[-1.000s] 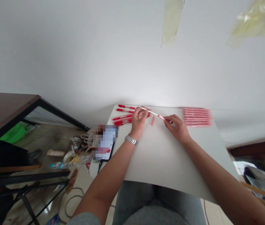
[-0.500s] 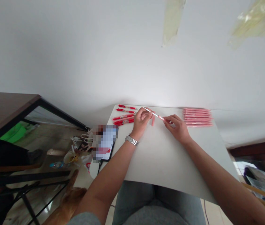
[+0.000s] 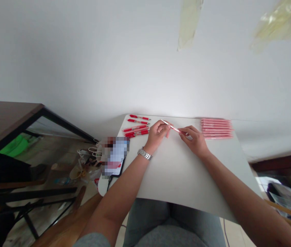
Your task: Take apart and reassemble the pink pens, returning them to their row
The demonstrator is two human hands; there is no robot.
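Note:
A thin white-and-red stick, like a pen refill (image 3: 174, 129), slants between my two hands above the table. My left hand (image 3: 158, 134), with a metal watch on its wrist, pinches it along the white part, whose tip sticks out past the fingers. The fingers of my right hand (image 3: 193, 138) close on its reddish lower end and hide that end. Just beside my left fingertips is a small pink piece (image 3: 167, 134), partly covered. Several red pens (image 3: 136, 129) lie left of my left hand. To the right of my right hand is a row of pink, slim pen-like items (image 3: 216, 129).
The white table (image 3: 176, 178) stands against a wall. A phone (image 3: 116, 157) with a cable lies at its left edge. Further left are a dark desk (image 3: 11, 115) and clutter on the floor. A brown furry shape (image 3: 65, 223) is at lower left.
My left hand has moved slightly right, closer to my right hand, and less of the white stick shows between them. The brown furry shape at lower left has shifted.

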